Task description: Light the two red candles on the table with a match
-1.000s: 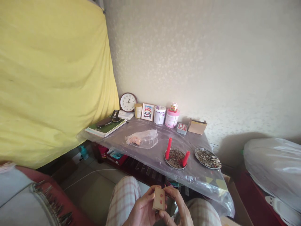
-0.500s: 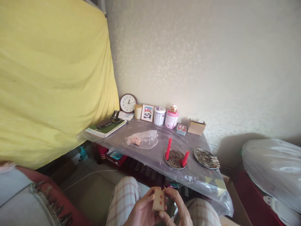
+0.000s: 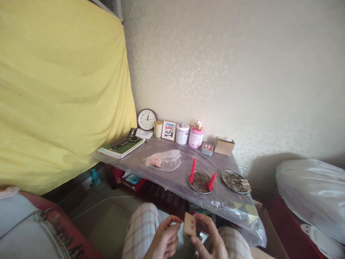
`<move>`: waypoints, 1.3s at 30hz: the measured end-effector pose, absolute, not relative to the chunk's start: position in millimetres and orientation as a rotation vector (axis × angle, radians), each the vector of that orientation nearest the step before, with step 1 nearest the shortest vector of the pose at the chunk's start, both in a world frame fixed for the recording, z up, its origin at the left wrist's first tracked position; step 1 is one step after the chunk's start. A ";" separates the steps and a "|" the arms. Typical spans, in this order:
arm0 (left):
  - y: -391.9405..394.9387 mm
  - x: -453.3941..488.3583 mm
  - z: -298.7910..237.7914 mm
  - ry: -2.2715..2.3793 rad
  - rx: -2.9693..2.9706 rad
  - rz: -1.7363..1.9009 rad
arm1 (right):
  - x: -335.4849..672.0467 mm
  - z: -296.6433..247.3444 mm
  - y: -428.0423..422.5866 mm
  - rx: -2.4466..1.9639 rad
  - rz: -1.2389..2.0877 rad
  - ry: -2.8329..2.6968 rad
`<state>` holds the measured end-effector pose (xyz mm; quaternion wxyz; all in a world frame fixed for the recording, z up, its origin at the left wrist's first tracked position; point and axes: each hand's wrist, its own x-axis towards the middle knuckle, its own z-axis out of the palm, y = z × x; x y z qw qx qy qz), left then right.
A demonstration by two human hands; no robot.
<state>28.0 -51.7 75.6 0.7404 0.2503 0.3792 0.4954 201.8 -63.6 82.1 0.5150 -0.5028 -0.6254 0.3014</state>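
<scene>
Pinching the box in the right hand, out between the knees! Curling the left hand just beside it, cannot tell whether around anything. Seeing candles already set on the plate, no flame visible.

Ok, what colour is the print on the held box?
Red print on the tan box; head view shows it.

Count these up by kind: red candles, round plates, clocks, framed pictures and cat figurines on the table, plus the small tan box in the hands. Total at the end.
Red candles: 2
Round plates: 2
Clock: 1
Framed picture: 1
Cat figurine: 1
Small tan box, in the right hand: 1
Total: 8
</scene>
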 end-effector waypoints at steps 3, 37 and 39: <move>-49.6 23.5 74.4 0.877 0.645 1.169 | 203.0 83.2 -64.5 -1.225 0.723 -1.515; -56.5 3.9 75.9 0.669 1.038 1.106 | 205.9 97.1 -66.6 -1.142 1.009 -1.538; -56.7 3.4 76.3 0.696 0.987 1.103 | 207.1 96.1 -65.1 -1.106 1.107 -1.404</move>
